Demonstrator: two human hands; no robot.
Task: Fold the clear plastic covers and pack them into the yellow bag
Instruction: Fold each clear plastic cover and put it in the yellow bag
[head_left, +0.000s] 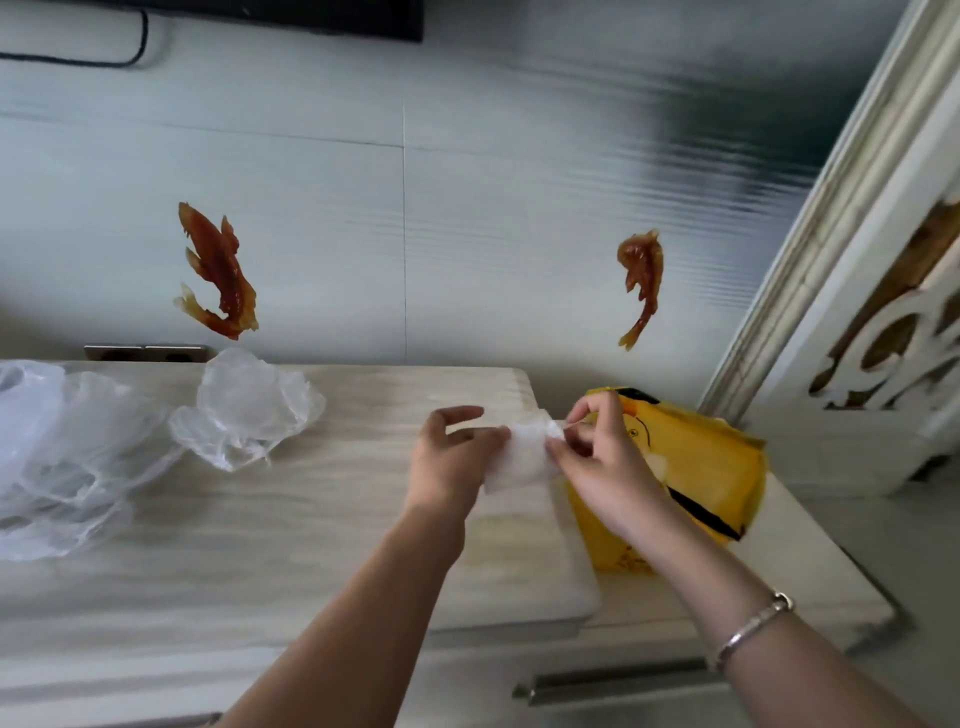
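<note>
Both hands are busy over the far right end of the pale wood-grain counter (291, 545). The left hand (449, 462) holds a folded clear plastic cover (519, 454) at its left edge, thumb and fingers curled around it. The right hand (597, 462) pinches the other end of the same cover, fingertips gathered on a small crumpled tip of plastic that sticks up between the two hands. The cover is pressed into a compact whitish bundle, spanning the short gap from one hand to the other and lifted just off the counter.

Directly behind and under the right hand sits the yellow bag (706, 467), with black markings on it, resting on a lower ledge at the counter's right end; the right wrist crosses in front of it. A silver bracelet (753, 629) circles the right forearm.

Well off to the left of the left hand, a loose clear cover (244, 415) lies puffed and unfolded on the counter. Farther left again, a larger heap of clear covers (62, 457) spreads to the frame's edge.

Beyond the hands, the pale wall carries two orange fish decals, one (218, 273) above the loose cover and one (641, 286) above the right hand. Below the right forearm a metal drawer handle (613, 683) runs across the cabinet front.
</note>
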